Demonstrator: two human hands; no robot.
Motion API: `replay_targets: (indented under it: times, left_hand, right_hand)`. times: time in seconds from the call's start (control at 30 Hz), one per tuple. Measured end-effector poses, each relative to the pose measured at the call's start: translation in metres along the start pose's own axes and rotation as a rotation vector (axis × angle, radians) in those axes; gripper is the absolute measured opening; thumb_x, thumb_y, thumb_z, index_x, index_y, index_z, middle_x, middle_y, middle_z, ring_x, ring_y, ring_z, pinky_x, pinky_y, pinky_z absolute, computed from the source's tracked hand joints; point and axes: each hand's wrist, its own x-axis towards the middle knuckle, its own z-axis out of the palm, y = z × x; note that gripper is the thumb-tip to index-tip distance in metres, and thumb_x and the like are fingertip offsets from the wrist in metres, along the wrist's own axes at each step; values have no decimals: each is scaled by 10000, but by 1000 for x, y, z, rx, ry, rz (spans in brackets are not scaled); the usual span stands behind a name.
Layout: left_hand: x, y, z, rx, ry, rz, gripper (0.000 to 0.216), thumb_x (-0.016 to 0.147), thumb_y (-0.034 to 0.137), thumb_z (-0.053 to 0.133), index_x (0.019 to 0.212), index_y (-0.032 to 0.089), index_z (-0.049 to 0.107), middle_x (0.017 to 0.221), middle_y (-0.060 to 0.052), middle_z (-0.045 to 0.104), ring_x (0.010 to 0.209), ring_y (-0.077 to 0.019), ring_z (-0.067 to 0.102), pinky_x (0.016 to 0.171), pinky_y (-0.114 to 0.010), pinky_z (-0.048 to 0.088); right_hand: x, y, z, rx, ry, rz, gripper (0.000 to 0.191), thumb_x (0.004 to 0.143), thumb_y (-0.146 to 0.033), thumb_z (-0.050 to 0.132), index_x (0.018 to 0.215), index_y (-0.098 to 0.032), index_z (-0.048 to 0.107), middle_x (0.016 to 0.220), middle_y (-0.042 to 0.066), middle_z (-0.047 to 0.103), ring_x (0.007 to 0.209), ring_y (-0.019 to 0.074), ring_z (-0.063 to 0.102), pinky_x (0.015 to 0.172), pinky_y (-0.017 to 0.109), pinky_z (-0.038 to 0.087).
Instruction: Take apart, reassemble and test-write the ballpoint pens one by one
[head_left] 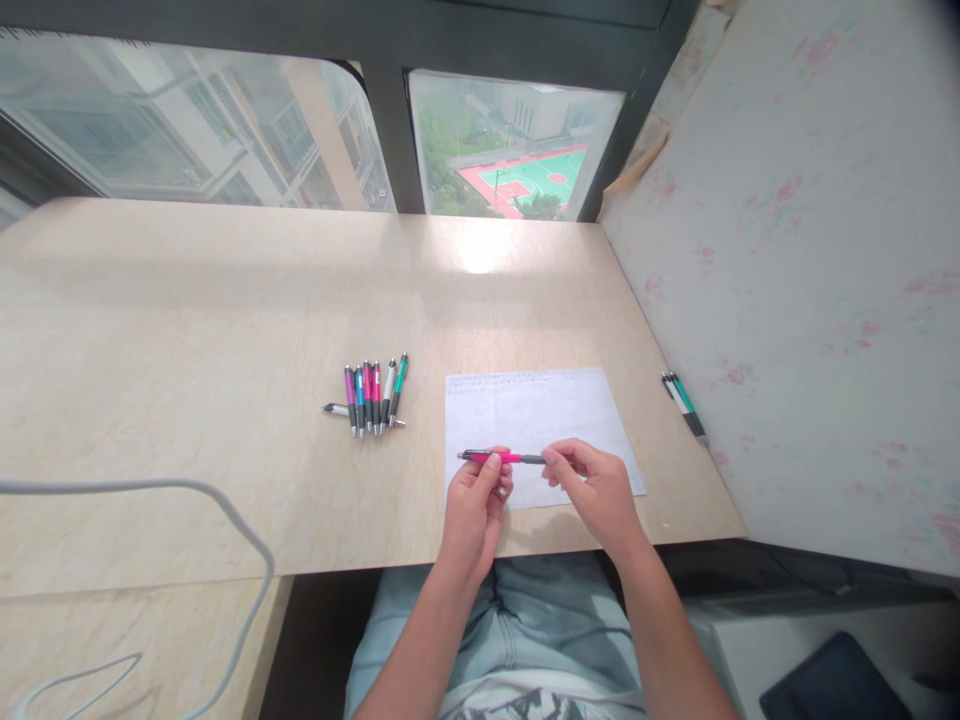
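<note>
A pink pen (508, 458) with a dark grip lies level between my two hands, above a white sheet of paper (551, 415). My left hand (480, 492) is closed on the barrel, thumb on top, near the clicker end. At the other end, the fingers of my right hand (589, 485) pinch the dark grip, covering the tip. Rows of small handwriting run along the top of the sheet. Left of the paper, several coloured pens (367, 398) lie side by side, across another pen (335, 409) beneath them.
At the right edge of the desk (225, 320), beside the flowered wall (795, 250), lie a couple of green and white pens (684, 407). A pale cable (244, 530) loops over the left front. Windows stand at the back. A dark flat object (836, 680) sits at lower right.
</note>
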Motion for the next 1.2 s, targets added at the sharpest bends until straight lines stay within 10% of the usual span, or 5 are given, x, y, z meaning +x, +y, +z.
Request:
replay_targets:
  times: [0.37, 0.5, 0.77, 0.93, 1.2]
  left_hand:
    - [0, 0, 0, -2, -3, -8, 246, 735, 273, 788, 900, 103, 725, 730, -26, 616, 633, -56, 524, 636, -170, 454]
    - [0, 0, 0, -9, 4, -12, 250, 728, 263, 794, 899, 96, 722, 717, -25, 617, 621, -53, 523, 632, -169, 451]
    - [-1, 1, 4, -118, -3, -94, 214, 731, 230, 789, 869, 88, 706, 728, -26, 607, 616, -52, 515, 592, -161, 438]
    - [-1, 0, 4, -144, -11, -123, 219, 735, 230, 786, 879, 86, 704, 732, -23, 603, 615, -53, 512, 597, -171, 441]
    - [-1, -1, 4, -32, 18, -37, 260, 715, 270, 804, 880, 92, 712, 710, -23, 617, 613, -55, 519, 617, -174, 439]
  right_hand:
    - [1, 2, 2, 41, -24, -106, 286, 856, -295, 629, 1134, -228, 612, 1052, 73, 682, 916, 204, 667, 698, 310, 572]
    - [1, 2, 2, 9, -15, -2, 169, 901, -342, 582, 902, -199, 671, 773, 34, 691, 658, 165, 659, 625, 298, 551]
    - [3, -10, -5, -50, -31, -298, 151, 911, -183, 539, 858, -233, 671, 921, 52, 682, 896, 186, 648, 773, 321, 543]
    - [1, -9, -1, -16, -70, -203, 344, 871, -257, 615, 1214, -242, 584, 1166, 92, 644, 997, 211, 654, 761, 327, 580]
    - [2, -3, -1, -52, -25, -108, 122, 886, -294, 601, 838, -205, 669, 811, 39, 696, 742, 174, 661, 691, 299, 559]
